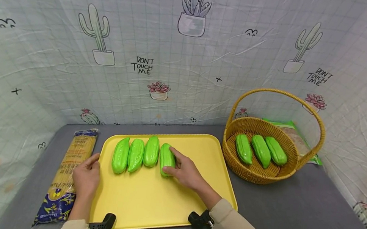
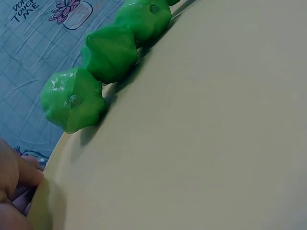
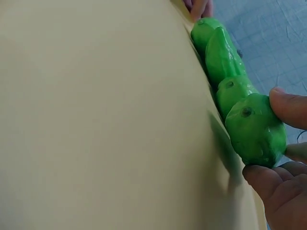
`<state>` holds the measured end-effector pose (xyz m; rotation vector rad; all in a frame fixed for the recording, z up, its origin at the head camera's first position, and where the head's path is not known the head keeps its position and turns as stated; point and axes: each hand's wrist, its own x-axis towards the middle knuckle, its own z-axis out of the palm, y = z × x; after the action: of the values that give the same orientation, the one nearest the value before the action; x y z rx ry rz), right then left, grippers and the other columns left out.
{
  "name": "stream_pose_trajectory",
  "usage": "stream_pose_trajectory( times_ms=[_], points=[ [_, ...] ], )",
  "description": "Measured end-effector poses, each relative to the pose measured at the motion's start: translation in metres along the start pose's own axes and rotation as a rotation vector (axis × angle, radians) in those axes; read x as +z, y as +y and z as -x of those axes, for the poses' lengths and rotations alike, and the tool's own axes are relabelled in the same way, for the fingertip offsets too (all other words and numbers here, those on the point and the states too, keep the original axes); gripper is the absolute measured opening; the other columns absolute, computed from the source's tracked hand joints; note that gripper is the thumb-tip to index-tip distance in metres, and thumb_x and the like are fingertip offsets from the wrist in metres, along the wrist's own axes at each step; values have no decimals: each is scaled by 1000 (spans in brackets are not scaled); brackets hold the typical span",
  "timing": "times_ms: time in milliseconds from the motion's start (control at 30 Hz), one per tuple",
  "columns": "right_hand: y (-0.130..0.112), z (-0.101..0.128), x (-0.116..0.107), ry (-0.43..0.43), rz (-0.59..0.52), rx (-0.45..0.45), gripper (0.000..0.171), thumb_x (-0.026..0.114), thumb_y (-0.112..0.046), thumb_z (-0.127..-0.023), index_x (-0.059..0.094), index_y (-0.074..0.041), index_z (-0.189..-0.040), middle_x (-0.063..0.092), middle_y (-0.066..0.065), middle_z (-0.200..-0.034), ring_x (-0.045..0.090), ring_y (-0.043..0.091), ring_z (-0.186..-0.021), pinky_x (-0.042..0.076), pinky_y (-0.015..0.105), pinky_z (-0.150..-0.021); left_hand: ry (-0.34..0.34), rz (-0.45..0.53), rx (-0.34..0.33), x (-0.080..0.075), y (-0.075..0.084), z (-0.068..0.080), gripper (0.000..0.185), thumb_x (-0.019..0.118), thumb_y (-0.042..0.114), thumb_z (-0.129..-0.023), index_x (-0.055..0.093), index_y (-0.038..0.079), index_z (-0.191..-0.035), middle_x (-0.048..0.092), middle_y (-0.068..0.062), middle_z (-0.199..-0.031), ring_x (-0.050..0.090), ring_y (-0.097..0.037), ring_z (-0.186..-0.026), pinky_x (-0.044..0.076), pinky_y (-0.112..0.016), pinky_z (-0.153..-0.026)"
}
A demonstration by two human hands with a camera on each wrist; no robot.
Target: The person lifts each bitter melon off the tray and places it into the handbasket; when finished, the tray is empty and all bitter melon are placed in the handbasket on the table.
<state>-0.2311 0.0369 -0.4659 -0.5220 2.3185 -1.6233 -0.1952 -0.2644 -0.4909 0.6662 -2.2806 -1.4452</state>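
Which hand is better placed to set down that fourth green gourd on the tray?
Right. The right hand already grips the fourth gourd beside the row; the left hand rests on the yellow tray edge.

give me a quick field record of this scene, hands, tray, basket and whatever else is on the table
right hand: grips the rightmost green gourd on the tray
left hand: rests on the left edge of the yellow tray
tray contents: four green gourds in a row
basket: wicker, with handle, right of the tray, holds three green gourds
pasta packet: lies left of the tray
green packet: behind the basket, partly hidden
table: grey surface
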Motion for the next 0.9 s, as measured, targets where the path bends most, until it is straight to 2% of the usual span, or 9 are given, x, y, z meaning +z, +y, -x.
stream_pose_trajectory(
  times_ms=[233, 333, 400, 467, 900],
  points=[
    [-1, 1, -3, 7, 2, 0, 79, 69, -19, -98, 24, -8, -163, 29, 19, -167, 37, 33, -151, 42, 46, -117, -3, -10, 3, 0, 0, -1, 37, 47, 8, -107, 61, -1, -140, 58, -27, -143, 56, -44, -133, 48, -51, -103],
    [-4, 3, -6, 10, -1, -1, 79, 68, -18, -98, 25, -8, -163, 30, 20, -166, 39, 34, -150, 43, 46, -115, 1, -18, 2, -1, 1, 1, 37, 47, 8, -106, 62, 0, -139, 60, -25, -142, 58, -41, -131, 55, -23, -92],
    [-7, 4, -8, 9, -7, -3, 79, 68, -16, -98, 24, -8, -163, 29, 21, -166, 40, 35, -150, 44, 45, -115, 3, -20, 2, -1, 1, 1, 37, 48, 8, -106, 62, 1, -139, 61, -24, -142, 59, -40, -130, 46, -4, -79],
    [-10, 6, -9, 9, -17, -3, 78, 68, -15, -98, 24, -8, -163, 28, 21, -167, 39, 35, -150, 44, 45, -115, -3, -18, -1, -1, 1, 1, 37, 48, 9, -106, 63, 1, -139, 60, -25, -142, 59, -40, -130, 32, 5, -68],
    [-17, 11, -15, 3, -41, -18, 77, 67, -13, -99, 24, -10, -163, 26, 19, -168, 38, 35, -150, 43, 45, -115, -24, -13, -10, -1, -1, -1, 37, 47, 12, -107, 62, 2, -140, 59, -26, -143, 58, -42, -130, 31, 6, -64]
  ],
)
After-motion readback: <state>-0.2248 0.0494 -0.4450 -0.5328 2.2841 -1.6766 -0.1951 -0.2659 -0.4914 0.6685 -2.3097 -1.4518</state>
